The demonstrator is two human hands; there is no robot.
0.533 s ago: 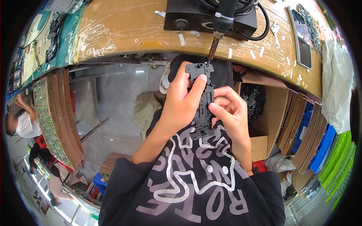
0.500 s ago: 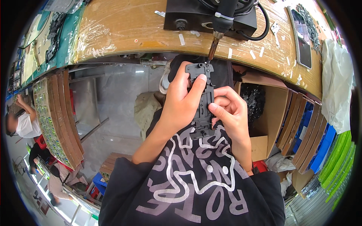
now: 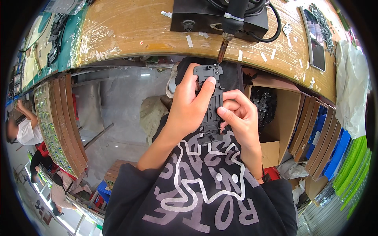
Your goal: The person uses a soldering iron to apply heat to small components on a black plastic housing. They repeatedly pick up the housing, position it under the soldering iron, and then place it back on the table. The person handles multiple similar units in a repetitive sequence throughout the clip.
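A long black moulded plastic part [image 3: 213, 106] is held lengthwise in front of my chest, its far end just short of the bench edge. My left hand [image 3: 190, 103] is closed round its left side, with the thumb pressed on top near the far end. My right hand [image 3: 241, 113] pinches the right edge lower down, thumb and fingers bent against it. Over the far end stands an electric screwdriver [image 3: 234, 19], its thin tip at or just above a screw spot in the part's corner. Contact between tip and screw is too small to make out.
On the bench [image 3: 130, 31] sits a black box [image 3: 197, 19] with thick cables; a phone [image 3: 314, 39] lies to the right. Under the bench, a cardboard box [image 3: 285, 114] holds many black parts. Stacked trays [image 3: 63, 122] stand left. Other people [image 3: 27, 128] are at far left.
Almost nothing differs. Both hands and the black plastic part have shifted very slightly, with the part still beneath the screwdriver tip.
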